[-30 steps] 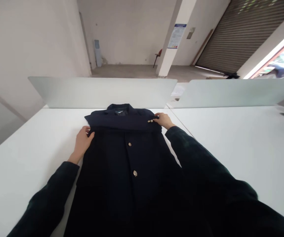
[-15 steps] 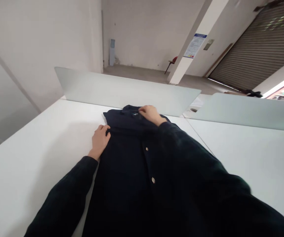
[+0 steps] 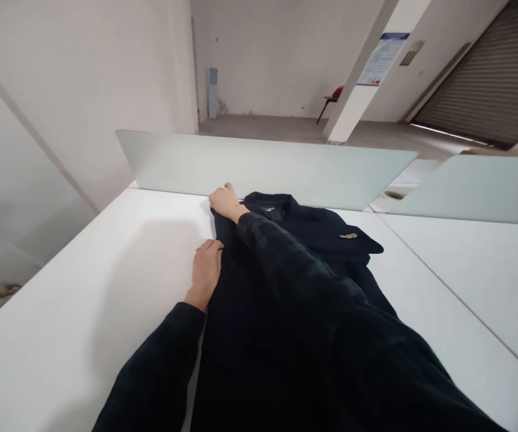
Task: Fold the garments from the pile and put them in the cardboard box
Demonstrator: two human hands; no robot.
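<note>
Two frosted glass dividers [image 3: 263,171] stand along the far edge of the white worktop [image 3: 83,300], with a white wall [image 3: 83,90] rising on the left. Beyond them, a concrete floor [image 3: 263,127] runs to a square pillar [image 3: 358,90] bearing a wall notice [image 3: 381,59], with a red-seated chair [image 3: 331,99] just beside it, and a ribbed roller shutter [image 3: 479,72] closes off the right, a thin line of light along its foot

A white counter [image 3: 83,336] fills the lower left, with frosted partitions [image 3: 263,168] along its far edge. At upper right stand a roller shutter [image 3: 479,72] and a pillar [image 3: 353,102] bearing a printed notice [image 3: 381,59], a red chair [image 3: 332,97] just beside it
</note>
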